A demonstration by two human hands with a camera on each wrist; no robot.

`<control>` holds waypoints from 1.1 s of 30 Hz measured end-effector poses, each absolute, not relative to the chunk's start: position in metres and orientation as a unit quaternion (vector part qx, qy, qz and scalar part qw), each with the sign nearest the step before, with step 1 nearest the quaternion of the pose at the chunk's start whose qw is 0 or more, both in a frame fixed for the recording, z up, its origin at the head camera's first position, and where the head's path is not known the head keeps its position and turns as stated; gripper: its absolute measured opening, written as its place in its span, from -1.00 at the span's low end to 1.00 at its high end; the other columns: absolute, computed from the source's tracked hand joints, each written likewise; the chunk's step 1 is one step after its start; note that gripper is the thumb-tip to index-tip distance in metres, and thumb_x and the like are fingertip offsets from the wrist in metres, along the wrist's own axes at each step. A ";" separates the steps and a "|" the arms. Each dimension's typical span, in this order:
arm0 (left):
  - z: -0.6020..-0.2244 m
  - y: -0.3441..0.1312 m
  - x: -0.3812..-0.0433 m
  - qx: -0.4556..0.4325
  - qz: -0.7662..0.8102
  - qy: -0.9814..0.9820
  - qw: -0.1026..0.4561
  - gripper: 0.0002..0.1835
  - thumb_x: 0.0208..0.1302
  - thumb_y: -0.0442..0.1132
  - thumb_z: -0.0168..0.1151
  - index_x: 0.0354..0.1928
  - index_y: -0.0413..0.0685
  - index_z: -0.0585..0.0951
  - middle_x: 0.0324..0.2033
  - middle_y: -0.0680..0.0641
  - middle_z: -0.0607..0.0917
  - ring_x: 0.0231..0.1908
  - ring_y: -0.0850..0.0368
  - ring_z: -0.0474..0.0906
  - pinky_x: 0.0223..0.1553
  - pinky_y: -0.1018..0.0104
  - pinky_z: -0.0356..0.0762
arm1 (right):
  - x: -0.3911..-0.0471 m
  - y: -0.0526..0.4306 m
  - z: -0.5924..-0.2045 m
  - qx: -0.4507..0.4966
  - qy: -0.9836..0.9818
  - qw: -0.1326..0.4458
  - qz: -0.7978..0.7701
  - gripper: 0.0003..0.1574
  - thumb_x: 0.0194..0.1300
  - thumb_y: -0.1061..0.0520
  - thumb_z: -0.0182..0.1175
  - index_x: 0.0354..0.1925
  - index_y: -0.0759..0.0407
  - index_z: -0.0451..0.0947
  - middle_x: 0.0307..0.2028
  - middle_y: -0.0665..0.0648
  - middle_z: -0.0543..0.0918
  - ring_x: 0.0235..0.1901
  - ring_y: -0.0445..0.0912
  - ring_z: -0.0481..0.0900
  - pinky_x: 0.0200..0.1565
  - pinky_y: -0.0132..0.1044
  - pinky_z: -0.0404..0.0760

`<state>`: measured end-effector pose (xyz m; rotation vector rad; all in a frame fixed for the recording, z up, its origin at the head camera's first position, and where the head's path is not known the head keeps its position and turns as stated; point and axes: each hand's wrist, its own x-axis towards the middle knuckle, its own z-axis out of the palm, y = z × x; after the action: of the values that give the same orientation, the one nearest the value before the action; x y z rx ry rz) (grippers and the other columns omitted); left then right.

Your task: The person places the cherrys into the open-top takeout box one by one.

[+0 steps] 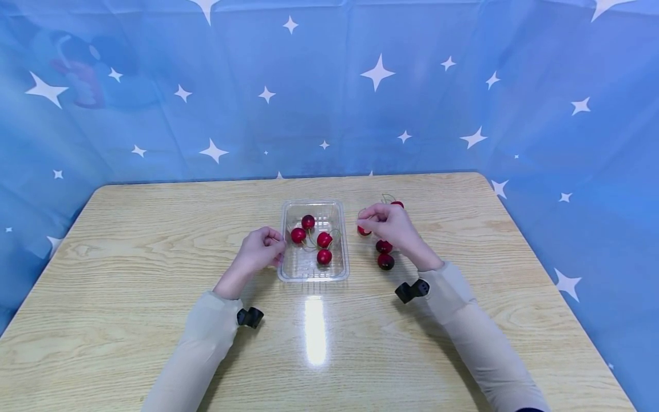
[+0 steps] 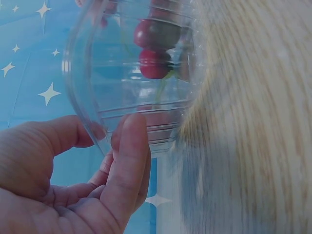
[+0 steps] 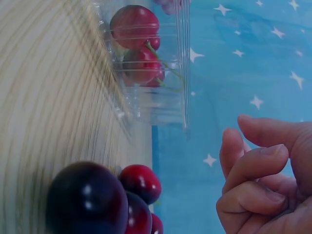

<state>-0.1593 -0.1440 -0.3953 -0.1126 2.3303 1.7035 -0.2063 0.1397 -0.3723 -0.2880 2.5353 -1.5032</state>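
My left hand (image 1: 261, 249) pinches the left rim of a clear plastic container (image 1: 314, 276), thumb on one side of the wall and fingers on the other, as the left wrist view shows. Inside lie several red cherries (image 1: 324, 257) with thin green stems. Just right of the container, my right hand (image 1: 392, 228) hovers over loose cherries (image 1: 385, 262) on the table. Its fingers are loosely bent, with a small gap between thumb and index fingertip in the right wrist view. Right below those fingertips is a red cherry (image 1: 364, 230), partly covered by the hand.
A light wood-grain table (image 1: 128, 274) carries everything. One cherry (image 1: 397, 203) with its stem lies behind my right hand. A blue cloth with white stars (image 1: 329, 86) hangs along the back and sides. Light glares off the tabletop in front of the container.
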 end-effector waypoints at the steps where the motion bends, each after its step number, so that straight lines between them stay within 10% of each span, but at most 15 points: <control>1: -0.395 -0.144 -0.159 -0.039 0.586 0.800 0.126 -0.88 0.27 -0.43 0.06 -0.19 -0.36 0.43 -0.55 -0.07 0.51 -0.56 0.19 0.51 -0.47 0.35 0.65 | -0.206 0.141 -0.373 -0.099 0.853 0.089 -0.505 -0.81 0.22 0.19 0.25 -0.23 0.31 0.60 -0.51 0.25 0.56 -0.66 -0.19 0.33 -0.67 -0.41 0.32; 33: -0.395 -0.144 -0.158 -0.041 0.577 0.806 0.125 -0.88 0.26 -0.43 0.06 -0.19 -0.35 0.43 -0.54 -0.08 0.52 -0.56 0.18 0.51 -0.44 0.31 0.67 | -0.204 0.187 -0.370 -0.057 0.864 0.069 -0.495 -0.77 0.26 0.14 0.22 -0.20 0.30 0.57 -0.48 0.07 0.58 -0.66 -0.20 0.28 -0.69 -0.41 0.22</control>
<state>-0.1583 -0.1441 -0.3946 -0.1196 2.3487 1.6808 -0.2036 0.1867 -0.3704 -0.1711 2.6020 -1.4904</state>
